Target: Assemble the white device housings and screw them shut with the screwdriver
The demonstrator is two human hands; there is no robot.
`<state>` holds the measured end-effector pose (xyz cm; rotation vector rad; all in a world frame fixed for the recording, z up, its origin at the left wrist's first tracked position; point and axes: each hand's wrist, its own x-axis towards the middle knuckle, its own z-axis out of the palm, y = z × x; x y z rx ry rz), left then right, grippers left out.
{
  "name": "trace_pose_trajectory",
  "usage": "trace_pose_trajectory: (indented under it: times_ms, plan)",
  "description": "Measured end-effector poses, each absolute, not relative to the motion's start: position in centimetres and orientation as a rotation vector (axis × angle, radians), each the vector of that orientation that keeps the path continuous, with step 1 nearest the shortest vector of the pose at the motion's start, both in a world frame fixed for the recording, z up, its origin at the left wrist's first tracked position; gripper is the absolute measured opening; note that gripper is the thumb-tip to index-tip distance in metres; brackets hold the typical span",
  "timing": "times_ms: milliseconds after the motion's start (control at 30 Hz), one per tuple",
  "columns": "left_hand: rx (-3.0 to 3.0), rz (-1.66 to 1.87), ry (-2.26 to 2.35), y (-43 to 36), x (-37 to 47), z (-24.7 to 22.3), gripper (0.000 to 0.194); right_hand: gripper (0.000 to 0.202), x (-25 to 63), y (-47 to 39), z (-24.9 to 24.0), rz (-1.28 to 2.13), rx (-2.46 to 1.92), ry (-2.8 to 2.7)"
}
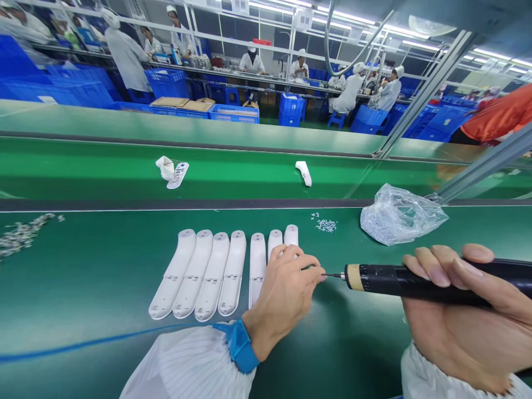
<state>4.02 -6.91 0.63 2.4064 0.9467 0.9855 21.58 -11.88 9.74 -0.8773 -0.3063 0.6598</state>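
Observation:
My right hand [461, 305] is wrapped round a black electric screwdriver [390, 280], which lies level and points left. Its thin bit ends at the fingertips of my left hand [288, 282]. The left thumb and index finger are pinched together at that tip; anything between them is too small to make out. Beneath and beside the left hand are white curved plastic housings [214, 277], several of them in a row, the rightmost partly covered by the hand. A small pile of screws [326, 225] lies beyond my left hand.
A clear bag of screws [401, 216] sits at the right. Small metal parts [22, 235] lie at the far left. The green conveyor [233, 177] beyond carries a white housing [305, 173] and a white panel [178, 175]. A blue cord [103, 339] runs from my left wrist. People work behind.

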Motion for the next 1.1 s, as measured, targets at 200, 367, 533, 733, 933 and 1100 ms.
trace_pose_trajectory:
  times_ms: [200, 367, 533, 733, 933, 1100]
  plan:
    - [2.436, 0.881, 0.98, -6.8, 3.7, 1.0, 0.02, 0.017, 21.0, -11.8, 10.2, 0.643, -0.885, -0.286]
    - [2.346, 0.622, 1.079, -5.0, 1.3, 1.5, 0.073, 0.018, 20.9, -11.5, 10.2, 0.616, -0.907, -0.401]
    - [2.413, 0.347, 1.082, -4.0, 0.2, 0.9, 0.109, 0.017, 19.8, -10.7, 10.2, 0.542, -0.915, -0.582]
    - [2.544, 0.425, 1.143, -4.8, 1.6, -0.2, 0.103, 0.016, 18.2, -9.8, 8.8, 0.552, -0.835, -0.809]
    - [2.585, 0.469, 1.158, -4.8, 1.7, -0.3, 0.102, 0.015, 17.3, -9.0, 7.4, 0.563, -0.817, -0.925]
    - [2.591, 0.499, 1.155, -4.8, 1.7, -0.4, 0.102, 0.016, 17.0, -8.7, 7.0, 0.561, -0.843, -0.938]
